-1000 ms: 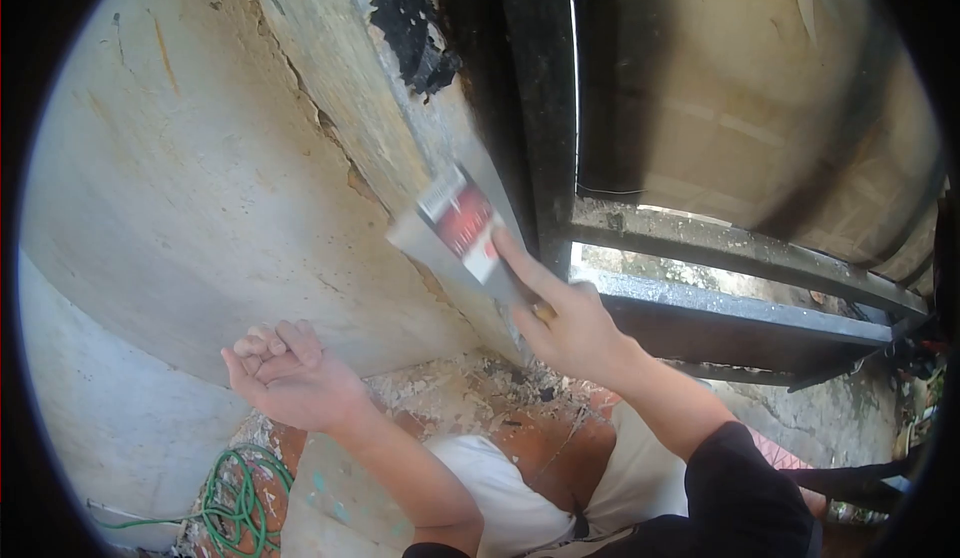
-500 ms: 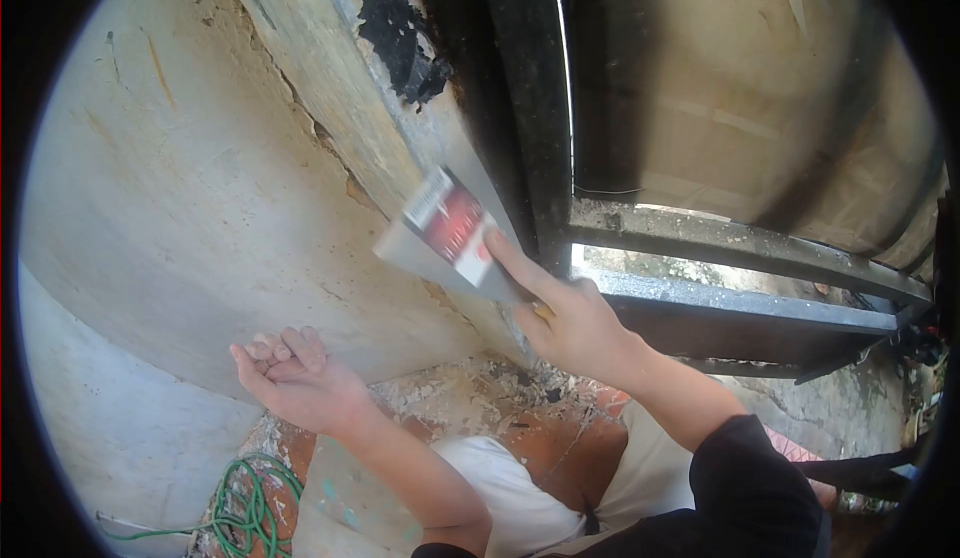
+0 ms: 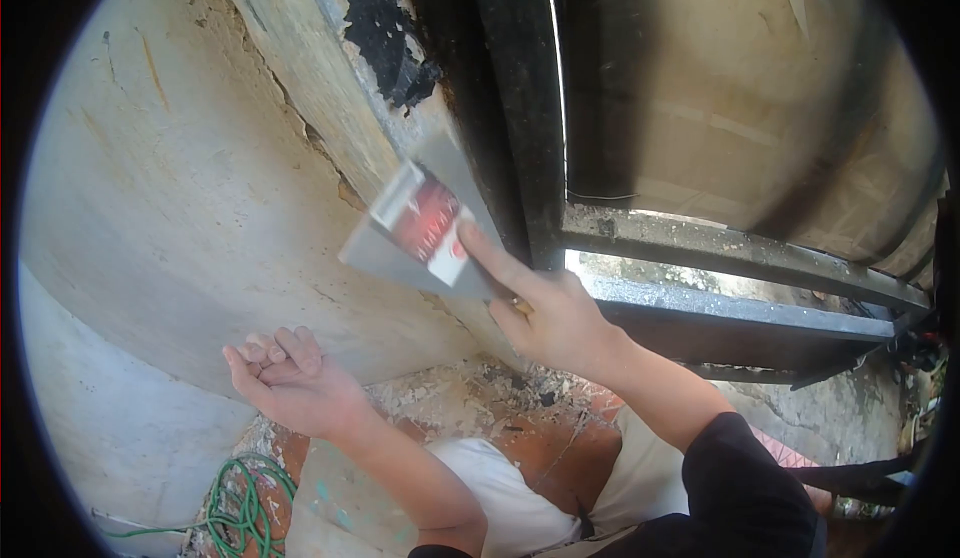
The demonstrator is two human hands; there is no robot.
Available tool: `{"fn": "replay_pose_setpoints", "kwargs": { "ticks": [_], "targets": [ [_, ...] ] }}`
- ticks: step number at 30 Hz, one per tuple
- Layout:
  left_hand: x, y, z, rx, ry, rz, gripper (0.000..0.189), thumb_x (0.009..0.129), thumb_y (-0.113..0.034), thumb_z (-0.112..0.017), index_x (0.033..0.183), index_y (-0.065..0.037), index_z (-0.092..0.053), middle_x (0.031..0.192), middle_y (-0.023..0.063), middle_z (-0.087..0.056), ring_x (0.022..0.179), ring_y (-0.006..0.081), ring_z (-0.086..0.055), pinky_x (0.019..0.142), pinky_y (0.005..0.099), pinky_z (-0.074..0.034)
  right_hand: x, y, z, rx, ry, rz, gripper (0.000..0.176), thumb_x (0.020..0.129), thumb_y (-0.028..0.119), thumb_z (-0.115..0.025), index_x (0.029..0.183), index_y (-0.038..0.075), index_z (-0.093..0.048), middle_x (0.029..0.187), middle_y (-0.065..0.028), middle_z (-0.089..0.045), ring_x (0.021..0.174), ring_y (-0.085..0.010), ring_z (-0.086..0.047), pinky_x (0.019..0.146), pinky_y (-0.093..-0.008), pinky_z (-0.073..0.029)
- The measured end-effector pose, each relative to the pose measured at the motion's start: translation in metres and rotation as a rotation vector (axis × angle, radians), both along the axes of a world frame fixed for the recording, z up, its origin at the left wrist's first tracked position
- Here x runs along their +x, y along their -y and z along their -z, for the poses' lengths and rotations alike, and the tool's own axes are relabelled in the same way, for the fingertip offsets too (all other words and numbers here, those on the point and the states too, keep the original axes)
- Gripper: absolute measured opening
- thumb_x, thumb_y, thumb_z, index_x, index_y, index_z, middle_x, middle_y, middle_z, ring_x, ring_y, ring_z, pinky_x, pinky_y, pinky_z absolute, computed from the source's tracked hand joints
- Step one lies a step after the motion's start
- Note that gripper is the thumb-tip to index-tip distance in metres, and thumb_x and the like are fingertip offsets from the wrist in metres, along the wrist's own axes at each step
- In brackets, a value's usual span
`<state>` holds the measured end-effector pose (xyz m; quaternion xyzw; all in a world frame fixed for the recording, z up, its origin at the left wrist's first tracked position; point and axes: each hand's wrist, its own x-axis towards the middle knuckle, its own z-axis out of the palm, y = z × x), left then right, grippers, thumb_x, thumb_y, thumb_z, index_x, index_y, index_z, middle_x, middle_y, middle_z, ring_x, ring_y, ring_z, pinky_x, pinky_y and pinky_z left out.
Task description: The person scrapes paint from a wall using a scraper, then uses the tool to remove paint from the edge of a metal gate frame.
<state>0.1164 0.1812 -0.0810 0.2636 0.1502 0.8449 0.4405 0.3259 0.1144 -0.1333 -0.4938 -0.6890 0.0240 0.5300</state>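
My right hand (image 3: pixel 555 318) is closed round the handle of a wide putty knife (image 3: pixel 365 248), its index finger stretched along the blade. A red and white label sticks to the grey blade, which is slightly blurred. The blade overlaps the lower part of the worn door frame (image 3: pixel 355 88). Above it, a ragged black patch (image 3: pixel 388 46) shows where the frame's pale coating is gone. Lower left, my left hand (image 3: pixel 295 383) is turned palm up in front of the wall, its dusty fingers curled in and nothing showing in them.
A pale, cracked wall (image 3: pixel 190 198) rises on the left. To the right are a dark gate panel (image 3: pixel 740 108) and a metal rail (image 3: pixel 740 303). Flakes and debris (image 3: pixel 470 393) litter the floor by the frame's foot. A green hose (image 3: pixel 240 508) lies coiled at lower left.
My right hand and the putty knife have moved a little left. My left hand is still curled, nearly in the same place. The whole view has shifted slightly.
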Motion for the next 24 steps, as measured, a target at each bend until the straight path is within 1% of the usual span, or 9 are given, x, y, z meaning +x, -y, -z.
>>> {"fn": "replay_pose_setpoints", "kwargs": {
  "ticks": [2,4,8,10,11,15,17,21,24],
  "targets": [
    [-0.005,0.0,0.0,-0.017,-0.001,-0.036,0.032,0.1,-0.028,-0.053,0.072,-0.012,-0.048,0.064,-0.0021,-0.048,0.044,0.0093,-0.028,0.043,0.0261,-0.022,-0.004,0.006,-0.008,-0.099,-0.047,-0.004,0.077,0.082,0.004,-0.062,0.152,0.023,-0.034,0.068,-0.018,-0.064,0.056,-0.0357,-0.063,0.055,-0.0397,-0.055],
    [-0.017,-0.005,0.006,0.063,-0.058,0.031,0.033,0.101,-0.029,-0.05,0.073,-0.014,-0.052,0.069,-0.0041,-0.056,0.047,0.0094,-0.031,0.043,0.0254,-0.022,-0.003,0.018,0.004,-0.212,-0.075,-0.043,0.075,0.084,0.0,-0.057,0.151,0.023,-0.035,0.085,-0.0253,-0.067,0.069,-0.0412,-0.067,0.067,-0.0379,-0.056],
    [-0.026,-0.007,0.012,-0.018,-0.025,-0.029,0.032,0.101,-0.029,-0.05,0.072,-0.015,-0.052,0.069,-0.004,-0.056,0.047,0.0095,-0.031,0.043,0.0251,-0.022,-0.003,0.021,0.013,-0.117,-0.031,0.011,0.074,0.084,0.001,-0.057,0.151,0.024,-0.034,0.084,-0.0257,-0.067,0.067,-0.0419,-0.066,0.065,-0.039,-0.056],
    [-0.028,-0.015,0.015,0.048,-0.074,0.034,0.032,0.101,-0.029,-0.05,0.072,-0.015,-0.051,0.069,-0.0042,-0.056,0.047,0.0098,-0.031,0.044,0.0246,-0.023,-0.003,0.009,-0.017,-0.093,-0.088,0.031,0.079,0.082,0.003,-0.062,0.152,0.026,-0.032,0.077,-0.0254,-0.066,0.06,-0.0397,-0.064,0.061,-0.0432,-0.057],
    [-0.029,-0.014,0.015,0.046,-0.078,0.037,0.032,0.101,-0.029,-0.05,0.072,-0.015,-0.051,0.069,-0.0042,-0.056,0.047,0.0098,-0.031,0.044,0.0246,-0.023,-0.003,0.01,-0.027,-0.238,-0.121,0.023,0.08,0.082,0.003,-0.061,0.152,0.026,-0.031,0.081,-0.0273,-0.066,0.063,-0.0406,-0.065,0.062,-0.0429,-0.057],
    [-0.032,-0.009,0.009,0.051,-0.046,0.017,0.032,0.101,-0.029,-0.051,0.072,-0.015,-0.051,0.068,-0.004,-0.056,0.046,0.0098,-0.031,0.044,0.0254,-0.023,-0.004,0.012,0.007,-0.153,-0.044,0.0,0.08,0.083,0.003,-0.059,0.153,0.028,-0.028,0.082,-0.0276,-0.066,0.065,-0.042,-0.065,0.065,-0.043,-0.058],
    [-0.032,-0.006,0.01,0.046,-0.035,0.004,0.032,0.101,-0.03,-0.051,0.072,-0.015,-0.051,0.068,-0.0038,-0.056,0.046,0.0098,-0.032,0.044,0.0258,-0.022,-0.005,0.014,0.012,-0.025,-0.079,-0.033,0.08,0.084,0.002,-0.057,0.153,0.028,-0.028,0.078,-0.0256,-0.066,0.065,-0.0431,-0.065,0.066,-0.0436,-0.057],
    [-0.032,-0.01,0.01,0.047,-0.032,0.01,0.032,0.101,-0.03,-0.05,0.073,-0.014,-0.051,0.067,-0.0034,-0.055,0.046,0.0099,-0.033,0.044,0.0258,-0.022,-0.006,0.017,-0.024,-0.247,-0.185,-0.045,0.08,0.082,0.002,-0.057,0.153,0.026,-0.028,0.08,-0.0273,-0.066,0.068,-0.0435,-0.065,0.071,-0.043,-0.058],
    [-0.034,-0.007,0.009,0.045,-0.032,0.016,0.032,0.1,-0.029,-0.051,0.072,-0.013,-0.05,0.066,-0.0022,-0.053,0.045,0.0099,-0.031,0.043,0.026,-0.023,-0.007,0.025,0.002,-0.25,-0.119,-0.047,0.078,0.085,0.003,-0.056,0.153,0.029,-0.028,0.079,-0.0274,-0.066,0.067,-0.043,-0.065,0.07,-0.0428,-0.057]
  ]
}}
